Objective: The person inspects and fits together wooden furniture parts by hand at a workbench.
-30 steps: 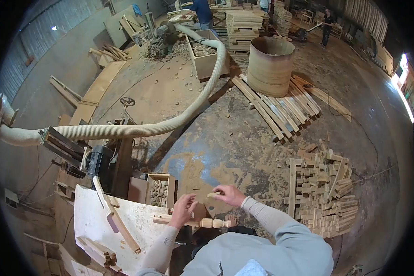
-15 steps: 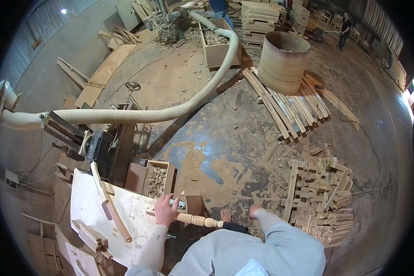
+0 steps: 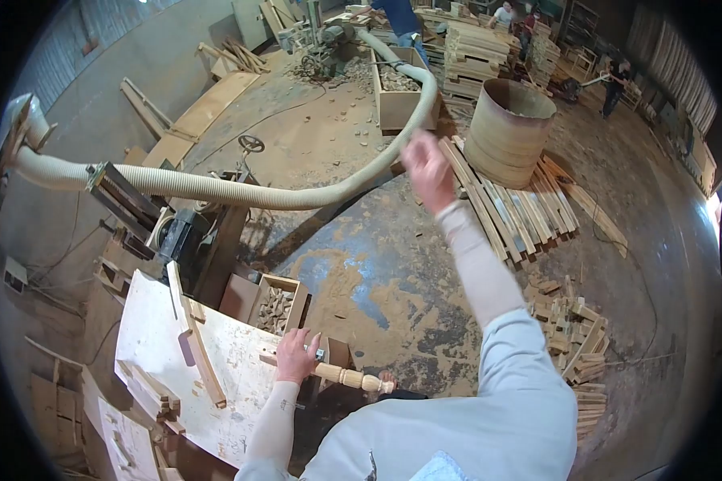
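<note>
My left hand (image 3: 297,357) grips a turned wooden spindle (image 3: 350,375) that lies across the edge of the white work board (image 3: 162,345). My right hand (image 3: 427,170) is raised high in front of me, arm stretched out over the floor, blurred by motion. I cannot tell whether it holds anything. A small wooden box of short offcuts (image 3: 279,306) stands just beyond my left hand.
A dust hose (image 3: 241,192) runs from a machine (image 3: 176,240) on the left across the sawdust-covered floor. A large round drum (image 3: 509,132) sits on a stack of slats (image 3: 521,208). A pile of small wood blocks (image 3: 582,345) lies at right. Other people work far back.
My right hand held a small piece near the spindle, dropped low to my side, and has now swung up and forward. My left hand has closed on the spindle.
</note>
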Demonstrator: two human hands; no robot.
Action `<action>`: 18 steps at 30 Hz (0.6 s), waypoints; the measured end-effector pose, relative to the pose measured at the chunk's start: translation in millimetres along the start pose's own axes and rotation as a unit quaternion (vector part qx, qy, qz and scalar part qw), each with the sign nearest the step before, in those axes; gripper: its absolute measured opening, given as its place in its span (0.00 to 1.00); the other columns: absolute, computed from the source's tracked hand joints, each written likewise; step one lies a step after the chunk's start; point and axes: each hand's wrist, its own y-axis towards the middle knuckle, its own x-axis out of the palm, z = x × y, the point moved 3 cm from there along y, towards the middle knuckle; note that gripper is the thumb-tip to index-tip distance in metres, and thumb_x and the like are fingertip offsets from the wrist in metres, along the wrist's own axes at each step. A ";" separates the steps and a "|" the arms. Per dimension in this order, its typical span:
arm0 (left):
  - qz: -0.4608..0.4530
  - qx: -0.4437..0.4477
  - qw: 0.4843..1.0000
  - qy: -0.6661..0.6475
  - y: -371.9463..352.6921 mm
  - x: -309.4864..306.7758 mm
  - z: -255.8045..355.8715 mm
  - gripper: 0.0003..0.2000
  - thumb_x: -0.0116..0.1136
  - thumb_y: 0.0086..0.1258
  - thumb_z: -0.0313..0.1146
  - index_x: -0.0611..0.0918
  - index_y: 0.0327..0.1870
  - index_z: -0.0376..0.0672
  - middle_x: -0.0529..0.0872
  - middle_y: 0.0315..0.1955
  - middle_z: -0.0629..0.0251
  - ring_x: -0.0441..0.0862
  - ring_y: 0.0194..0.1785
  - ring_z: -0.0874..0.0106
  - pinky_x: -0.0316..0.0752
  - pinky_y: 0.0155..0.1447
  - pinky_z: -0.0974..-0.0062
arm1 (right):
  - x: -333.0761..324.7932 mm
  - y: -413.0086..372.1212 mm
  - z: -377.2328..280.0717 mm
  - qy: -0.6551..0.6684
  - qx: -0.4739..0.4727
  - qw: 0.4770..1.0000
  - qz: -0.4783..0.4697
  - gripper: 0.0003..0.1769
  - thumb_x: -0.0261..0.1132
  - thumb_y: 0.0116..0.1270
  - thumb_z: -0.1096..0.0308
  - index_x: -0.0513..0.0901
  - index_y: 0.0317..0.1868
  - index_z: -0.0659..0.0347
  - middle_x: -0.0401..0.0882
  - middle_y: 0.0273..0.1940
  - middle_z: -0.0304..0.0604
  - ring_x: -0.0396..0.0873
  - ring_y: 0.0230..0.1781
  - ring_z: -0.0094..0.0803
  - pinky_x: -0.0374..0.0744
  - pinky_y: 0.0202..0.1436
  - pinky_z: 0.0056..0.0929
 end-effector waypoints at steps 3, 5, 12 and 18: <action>0.004 0.002 1.000 -0.007 -1.2 -2.4 -3.9 0.17 0.72 0.79 0.46 0.90 0.53 0.41 0.90 0.45 0.54 0.89 0.50 0.50 0.84 0.56 0.51 | 57.3 -147.1 15.0 0.008 0.094 0.959 -0.266 0.27 0.72 0.82 0.50 0.88 0.67 0.65 0.95 0.54 0.60 0.95 0.54 0.52 0.90 0.58 0.47; 0.009 0.016 1.000 -0.022 -1.7 -2.9 0.6 0.17 0.72 0.79 0.47 0.90 0.52 0.41 0.90 0.45 0.54 0.89 0.51 0.51 0.84 0.55 0.52 | 78.4 -258.1 19.0 0.025 0.183 0.900 -0.394 0.35 0.67 0.84 0.41 0.85 0.74 0.63 0.91 0.66 0.64 0.91 0.66 0.56 0.86 0.71 0.51; 0.033 0.032 0.996 -0.073 0.4 -3.2 -2.3 0.15 0.71 0.82 0.40 0.89 0.59 0.39 0.91 0.49 0.52 0.91 0.51 0.50 0.86 0.55 0.56 | 74.6 -397.4 -69.3 0.065 0.246 0.737 -0.626 0.40 0.67 0.84 0.37 0.82 0.76 0.64 0.95 0.56 0.59 0.94 0.57 0.54 0.88 0.62 0.49; 0.038 -0.061 0.952 -0.297 -12.6 -33.3 -16.7 0.15 0.68 0.86 0.37 0.88 0.65 0.39 0.89 0.53 0.51 0.92 0.49 0.55 0.87 0.56 0.61 | 85.9 -430.3 -102.1 0.033 0.201 0.735 -0.647 0.43 0.71 0.79 0.32 0.83 0.76 0.61 0.95 0.55 0.58 0.94 0.54 0.54 0.88 0.60 0.50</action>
